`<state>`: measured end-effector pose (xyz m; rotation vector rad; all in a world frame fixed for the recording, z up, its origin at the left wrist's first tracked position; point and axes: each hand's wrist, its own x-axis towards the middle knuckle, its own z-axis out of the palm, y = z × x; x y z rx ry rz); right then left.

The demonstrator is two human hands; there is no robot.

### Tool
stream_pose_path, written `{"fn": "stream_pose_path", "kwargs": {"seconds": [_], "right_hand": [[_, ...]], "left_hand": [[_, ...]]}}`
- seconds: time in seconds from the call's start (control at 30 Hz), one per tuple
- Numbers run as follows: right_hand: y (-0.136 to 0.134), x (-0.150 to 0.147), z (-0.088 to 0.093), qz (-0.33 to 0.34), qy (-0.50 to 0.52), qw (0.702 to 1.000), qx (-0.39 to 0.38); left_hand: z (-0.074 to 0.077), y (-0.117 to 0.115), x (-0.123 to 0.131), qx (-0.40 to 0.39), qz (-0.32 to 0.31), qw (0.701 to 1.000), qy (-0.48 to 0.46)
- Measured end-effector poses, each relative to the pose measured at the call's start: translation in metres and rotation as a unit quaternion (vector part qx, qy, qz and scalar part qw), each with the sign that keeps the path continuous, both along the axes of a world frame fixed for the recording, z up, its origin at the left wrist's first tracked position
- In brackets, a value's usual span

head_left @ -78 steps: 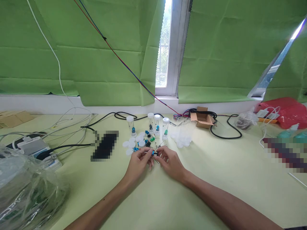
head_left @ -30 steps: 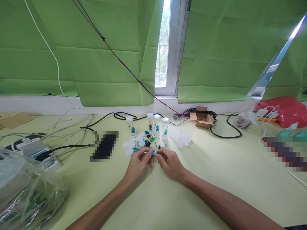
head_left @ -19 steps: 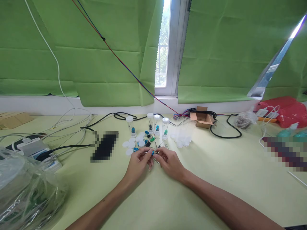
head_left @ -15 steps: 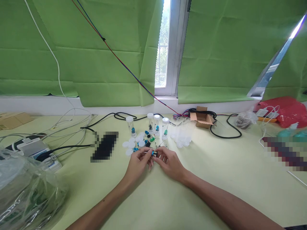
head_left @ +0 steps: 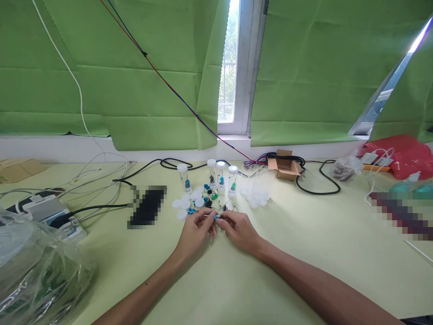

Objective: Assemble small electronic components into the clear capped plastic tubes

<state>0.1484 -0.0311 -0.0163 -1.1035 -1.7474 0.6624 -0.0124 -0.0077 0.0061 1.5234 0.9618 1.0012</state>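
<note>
Left hand (head_left: 193, 231) pinching small blue part (head_left: 215, 217), right hand (head_left: 242, 231) close beside, capped clear tubes (head_left: 232, 179) upright behind, green curtains (head_left: 304, 67)

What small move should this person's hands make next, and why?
Perhaps the right hand should gently adjust the small blue part while the left hand steadies it: it sits at the left hand's grip, the right is close by, and loose parts just beyond could make it hard to find if dropped.
</note>
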Motion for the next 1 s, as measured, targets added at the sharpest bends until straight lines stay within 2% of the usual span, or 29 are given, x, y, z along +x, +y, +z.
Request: {"fn": "stream_pose_path", "kwargs": {"seconds": [0.57, 1.0], "right_hand": [[-0.0002, 0.0003, 0.0016, 0.006, -0.021, 1.0, -0.008], [0.0018, 0.0003, -0.0052, -0.01, 0.042, 0.999, -0.012]], "left_hand": [[0.0004, -0.0014, 0.0013, 0.008, -0.006, 1.0, -0.003], [-0.0008, 0.0026, 0.0002, -0.021, 0.013, 0.999, -0.033]]}}
